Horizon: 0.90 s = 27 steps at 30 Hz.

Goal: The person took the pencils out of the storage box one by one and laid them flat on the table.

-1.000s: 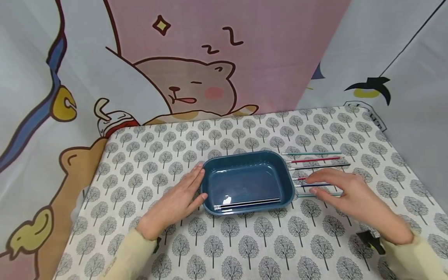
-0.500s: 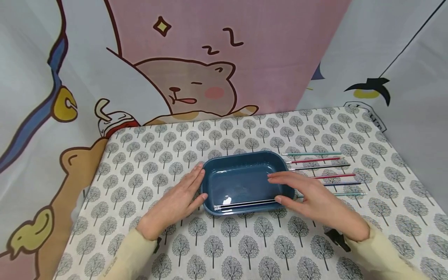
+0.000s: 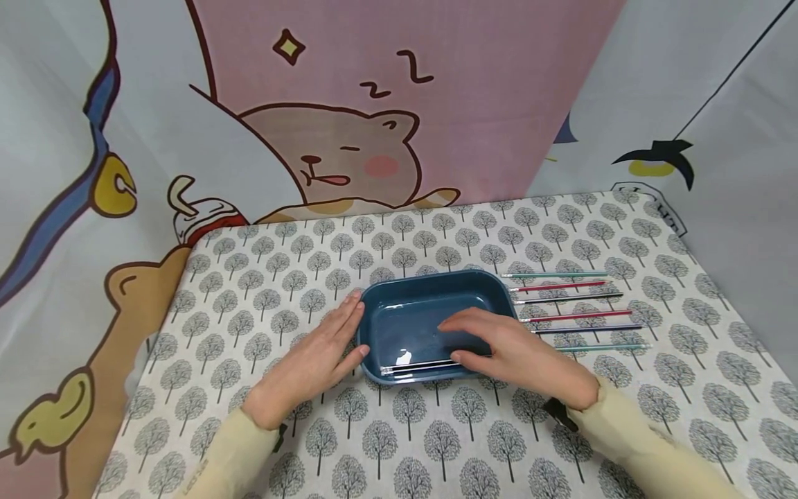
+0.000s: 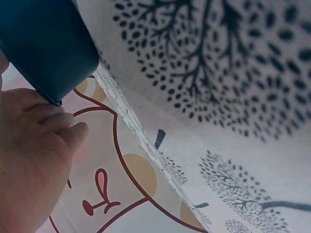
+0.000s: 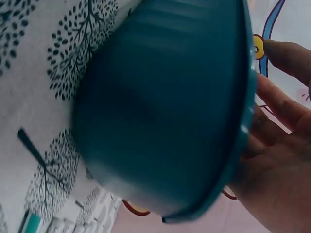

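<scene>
A dark blue rectangular tray (image 3: 405, 326) stands on the tree-print cloth. My left hand (image 3: 312, 364) lies against its left end, fingers extended along the rim and thumb near the front corner; in the left wrist view, the fingers touch the tray's rim (image 4: 41, 92). Black-and-white pencils (image 3: 418, 366) lie along the tray's front inner wall, their right ends hidden behind my right hand (image 3: 514, 350). That hand hovers over the tray's right half, thumb and index apart, with nothing visible between them. In the right wrist view, the tray's wall (image 5: 160, 111) covers part of its fingers.
Several pencils lie side by side right of the tray, among them a red pencil (image 3: 580, 316), a dark blue pencil (image 3: 592, 328) and a green pencil (image 3: 555, 275). A printed cartoon curtain (image 3: 467, 104) hangs behind the table.
My right hand has moved left from above the pencils on the cloth to over the tray, uncovering those pencils. The left hand and the tray have stayed in place.
</scene>
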Tool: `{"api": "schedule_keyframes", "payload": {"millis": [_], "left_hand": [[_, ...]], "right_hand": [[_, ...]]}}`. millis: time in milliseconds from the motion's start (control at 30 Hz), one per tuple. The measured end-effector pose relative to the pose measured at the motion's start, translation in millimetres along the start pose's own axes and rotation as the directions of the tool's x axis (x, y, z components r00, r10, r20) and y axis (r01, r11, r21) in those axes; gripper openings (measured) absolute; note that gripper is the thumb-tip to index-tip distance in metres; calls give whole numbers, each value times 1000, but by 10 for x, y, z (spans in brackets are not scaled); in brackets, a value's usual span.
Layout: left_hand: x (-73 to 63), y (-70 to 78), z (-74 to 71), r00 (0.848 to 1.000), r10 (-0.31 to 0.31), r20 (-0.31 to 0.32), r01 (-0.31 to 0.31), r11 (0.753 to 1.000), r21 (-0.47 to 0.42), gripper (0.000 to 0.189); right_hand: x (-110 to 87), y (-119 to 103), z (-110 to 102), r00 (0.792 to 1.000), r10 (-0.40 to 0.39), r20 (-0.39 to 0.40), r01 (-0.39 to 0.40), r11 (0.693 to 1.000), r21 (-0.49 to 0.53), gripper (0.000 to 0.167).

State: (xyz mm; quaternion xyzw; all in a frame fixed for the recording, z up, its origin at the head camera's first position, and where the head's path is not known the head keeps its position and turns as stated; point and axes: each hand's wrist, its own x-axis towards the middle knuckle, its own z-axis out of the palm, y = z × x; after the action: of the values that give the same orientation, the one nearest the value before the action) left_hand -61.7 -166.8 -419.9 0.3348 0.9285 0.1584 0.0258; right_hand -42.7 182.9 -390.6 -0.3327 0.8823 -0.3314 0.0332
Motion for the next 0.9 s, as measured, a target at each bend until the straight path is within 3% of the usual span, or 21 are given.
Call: {"api": "schedule_keyframes", "payload": {"millis": [567,900], "left_hand": [[-4,16,-2,1000,-5,0,5,1000,7,72],[-7,12,-5,1000,-8,5,8,1000,4,73]], "right_hand": [[225,43,212,989,20,146,-18,1000,-18,34],[312,70,253,981,31,193,-27,999,-24,32]]}}
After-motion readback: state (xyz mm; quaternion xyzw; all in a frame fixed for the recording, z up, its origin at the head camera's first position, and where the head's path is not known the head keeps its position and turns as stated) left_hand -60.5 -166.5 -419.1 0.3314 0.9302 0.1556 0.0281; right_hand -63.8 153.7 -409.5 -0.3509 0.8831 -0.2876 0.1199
